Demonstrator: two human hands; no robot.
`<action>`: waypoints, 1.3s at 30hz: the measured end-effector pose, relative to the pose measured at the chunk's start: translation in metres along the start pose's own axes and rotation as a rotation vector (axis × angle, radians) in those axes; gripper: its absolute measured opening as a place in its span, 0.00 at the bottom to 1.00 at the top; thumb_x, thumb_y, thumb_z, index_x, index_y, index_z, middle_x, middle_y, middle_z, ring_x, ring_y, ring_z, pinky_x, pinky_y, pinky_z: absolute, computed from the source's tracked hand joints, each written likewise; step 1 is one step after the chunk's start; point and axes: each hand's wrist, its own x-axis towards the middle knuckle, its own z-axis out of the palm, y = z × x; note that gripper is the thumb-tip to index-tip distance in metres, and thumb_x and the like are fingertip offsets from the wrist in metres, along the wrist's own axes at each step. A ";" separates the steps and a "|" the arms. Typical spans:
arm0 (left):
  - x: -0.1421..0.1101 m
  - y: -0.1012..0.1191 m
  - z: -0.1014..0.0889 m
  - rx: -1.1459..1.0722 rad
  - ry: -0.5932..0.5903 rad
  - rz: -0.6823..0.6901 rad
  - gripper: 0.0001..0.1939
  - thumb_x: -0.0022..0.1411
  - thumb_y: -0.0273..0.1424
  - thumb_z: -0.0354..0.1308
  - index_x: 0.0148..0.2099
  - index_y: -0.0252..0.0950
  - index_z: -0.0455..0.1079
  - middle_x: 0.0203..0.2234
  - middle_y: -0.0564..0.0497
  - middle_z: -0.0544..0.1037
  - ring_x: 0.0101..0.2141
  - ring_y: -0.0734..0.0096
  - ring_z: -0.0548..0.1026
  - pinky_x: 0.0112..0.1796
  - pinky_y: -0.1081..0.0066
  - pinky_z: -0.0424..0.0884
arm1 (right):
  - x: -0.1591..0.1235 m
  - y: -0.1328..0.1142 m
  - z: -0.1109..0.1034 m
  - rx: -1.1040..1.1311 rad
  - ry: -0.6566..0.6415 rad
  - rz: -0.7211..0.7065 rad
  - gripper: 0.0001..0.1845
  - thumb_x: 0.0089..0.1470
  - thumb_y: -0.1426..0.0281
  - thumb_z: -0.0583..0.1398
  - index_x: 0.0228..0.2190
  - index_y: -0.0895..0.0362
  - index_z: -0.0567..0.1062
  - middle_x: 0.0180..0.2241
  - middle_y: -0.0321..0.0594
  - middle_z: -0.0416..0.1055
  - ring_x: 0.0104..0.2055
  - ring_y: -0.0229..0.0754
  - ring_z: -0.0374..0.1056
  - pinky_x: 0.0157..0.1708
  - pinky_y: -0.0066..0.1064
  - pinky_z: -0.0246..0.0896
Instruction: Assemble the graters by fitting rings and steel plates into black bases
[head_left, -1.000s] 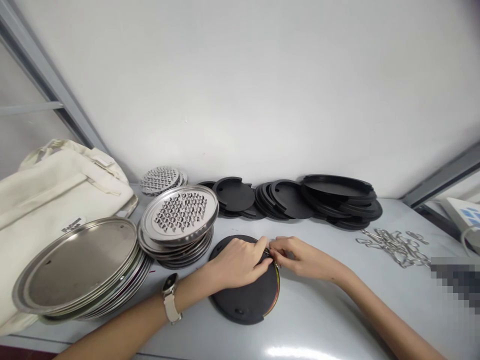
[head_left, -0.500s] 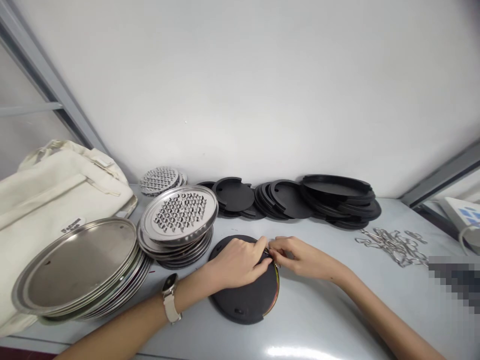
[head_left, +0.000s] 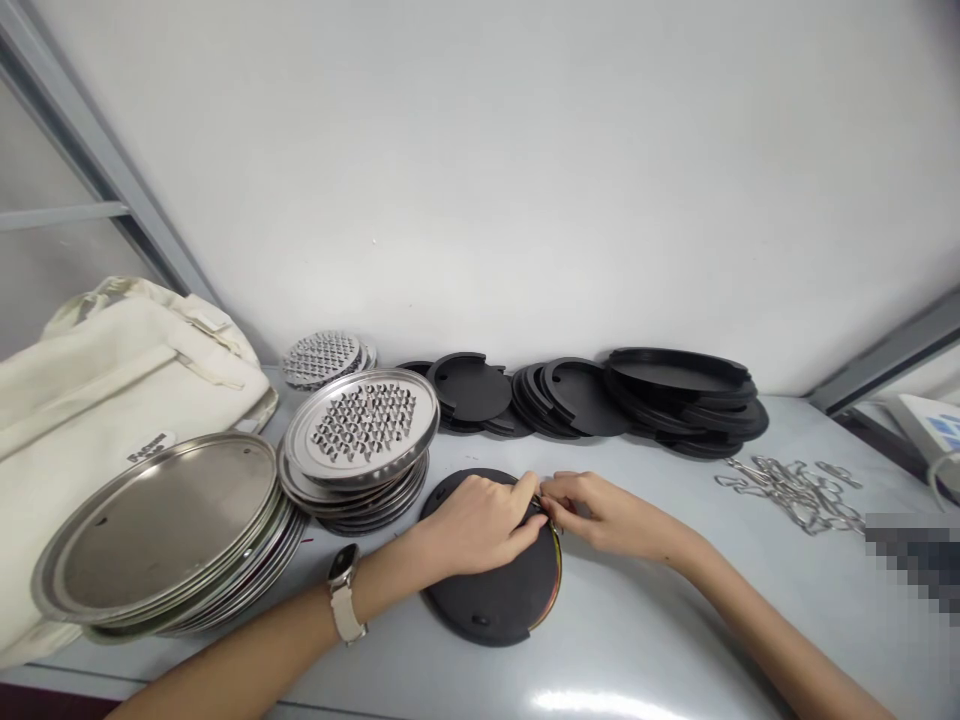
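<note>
A black round plate (head_left: 495,607) with small slots lies flat on the table, a yellow and red edge (head_left: 559,570) showing along its right side. My left hand (head_left: 472,525), with a watch (head_left: 345,590) on its wrist, rests across the plate; its thumb and forefinger close at the upper right rim. Touching the same spot from the right, my right hand (head_left: 592,510) has thumb and fingers pinched together. A small dark, shiny piece shows between the two hands, mostly hidden by the fingertips, so its kind is unclear.
Several black round plates (head_left: 472,388) stand in piles along the wall. Left of me are stacked metal trays (head_left: 172,530), round grater plates (head_left: 364,425) and a cream cloth bag (head_left: 127,370). Loose wire clips (head_left: 802,490) lie at the right, near a white box (head_left: 930,425).
The view has shifted very slightly. Both hands stay at the plate's upper right rim, their fingertips moved only a little.
</note>
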 end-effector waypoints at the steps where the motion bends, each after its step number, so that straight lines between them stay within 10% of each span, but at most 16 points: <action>1: 0.000 0.000 0.000 0.001 0.000 -0.001 0.09 0.67 0.36 0.44 0.42 0.35 0.57 0.24 0.50 0.73 0.26 0.61 0.75 0.26 0.70 0.64 | 0.000 0.000 0.000 0.001 0.000 -0.003 0.12 0.58 0.72 0.49 0.22 0.57 0.61 0.22 0.32 0.58 0.24 0.34 0.51 0.24 0.27 0.47; 39: 0.000 -0.006 0.003 -0.108 0.047 -0.002 0.08 0.66 0.37 0.48 0.42 0.37 0.59 0.25 0.53 0.75 0.28 0.63 0.75 0.26 0.71 0.59 | 0.001 0.004 0.001 0.268 -0.095 0.052 0.16 0.60 0.63 0.49 0.23 0.57 0.62 0.22 0.31 0.54 0.25 0.33 0.49 0.23 0.26 0.45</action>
